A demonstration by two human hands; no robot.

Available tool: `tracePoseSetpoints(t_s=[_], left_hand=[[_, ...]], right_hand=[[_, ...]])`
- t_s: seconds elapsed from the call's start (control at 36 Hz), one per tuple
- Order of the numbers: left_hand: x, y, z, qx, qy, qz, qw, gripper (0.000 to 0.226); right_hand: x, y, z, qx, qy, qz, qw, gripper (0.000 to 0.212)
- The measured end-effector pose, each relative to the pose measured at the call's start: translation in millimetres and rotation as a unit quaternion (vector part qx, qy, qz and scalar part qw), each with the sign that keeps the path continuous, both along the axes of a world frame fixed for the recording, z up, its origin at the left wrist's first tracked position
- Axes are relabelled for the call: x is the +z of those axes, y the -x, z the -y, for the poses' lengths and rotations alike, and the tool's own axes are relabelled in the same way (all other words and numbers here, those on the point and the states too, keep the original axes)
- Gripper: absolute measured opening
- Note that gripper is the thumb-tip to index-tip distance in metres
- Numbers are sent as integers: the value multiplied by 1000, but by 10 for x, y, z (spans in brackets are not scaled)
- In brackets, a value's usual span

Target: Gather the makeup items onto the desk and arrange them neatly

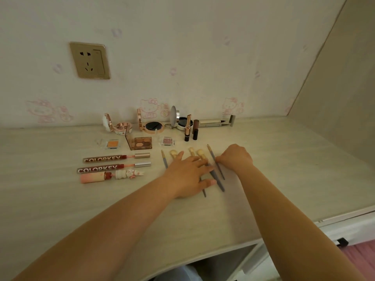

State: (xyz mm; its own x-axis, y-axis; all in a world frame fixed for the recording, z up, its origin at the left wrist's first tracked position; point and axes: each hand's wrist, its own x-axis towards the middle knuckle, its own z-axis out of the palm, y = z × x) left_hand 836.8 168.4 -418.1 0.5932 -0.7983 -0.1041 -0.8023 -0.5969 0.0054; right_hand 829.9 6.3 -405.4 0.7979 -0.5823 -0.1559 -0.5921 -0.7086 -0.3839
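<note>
Several makeup brushes (220, 184) with grey-blue handles and cream heads lie side by side on the pale desk (60, 199). My left hand (189, 175) lies flat across their handles, fingers straight. My right hand (235, 157) pinches the thin rightmost brush (213, 157) near its middle. One small brush (164, 159) lies apart at the left. Left of the brushes lie two Colorkey lip glosses (105, 159) and a pink rabbit-capped tube (95, 177). Behind them sit eyeshadow pans (140, 143), open compacts (153, 126), lipsticks (188, 128) and a pen (213, 123).
The desk meets a wallpapered wall with a gold socket (90, 60). A side panel (334, 108) closes the desk on the right. The front edge (284, 234) drops to an open space below, with pink floor at the lower right.
</note>
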Motion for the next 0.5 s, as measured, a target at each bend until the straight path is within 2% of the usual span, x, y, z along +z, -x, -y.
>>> tracePoseSetpoints(t_s=[0.22, 0.5], left_hand=[[-9, -117, 103, 9, -9, -14, 1000, 58], [-49, -180, 124, 16, 8, -49, 999, 60]], right_hand=[[22, 19, 62, -14, 34, -15, 999, 17], [-58, 87, 65, -35, -15, -2, 999, 19]])
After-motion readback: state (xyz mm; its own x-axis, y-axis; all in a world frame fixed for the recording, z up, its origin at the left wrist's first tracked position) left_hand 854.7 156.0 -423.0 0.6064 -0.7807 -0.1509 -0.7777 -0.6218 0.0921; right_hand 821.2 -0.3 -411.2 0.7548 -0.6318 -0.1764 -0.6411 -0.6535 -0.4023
